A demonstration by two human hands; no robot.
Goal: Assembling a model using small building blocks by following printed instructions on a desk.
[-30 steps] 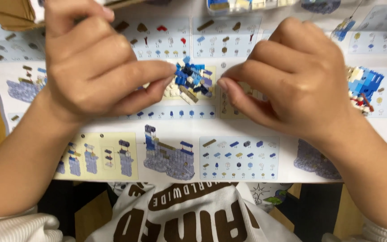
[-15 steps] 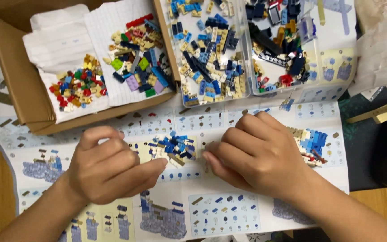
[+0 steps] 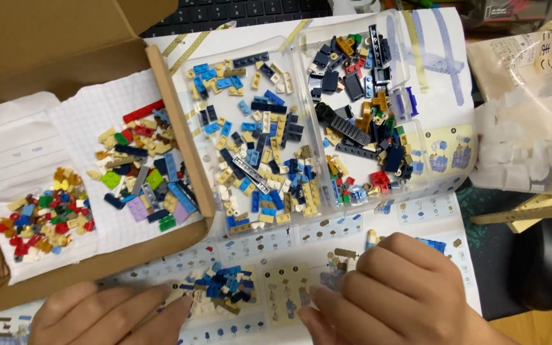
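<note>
Two hands bracket the small blue-and-tan brick build [image 3: 222, 291] on the instruction sheet [image 3: 289, 300]: left hand [image 3: 113, 316] lies flat, open, fingertips touching it, right hand [image 3: 394, 291] curled beside it, grip contents hidden; a nudge could scatter loose bricks.

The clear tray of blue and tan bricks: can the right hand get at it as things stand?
Probably yes. The clear tray lies open on top with no lid, and only flat instruction paper lies between it and the right hand.
</note>
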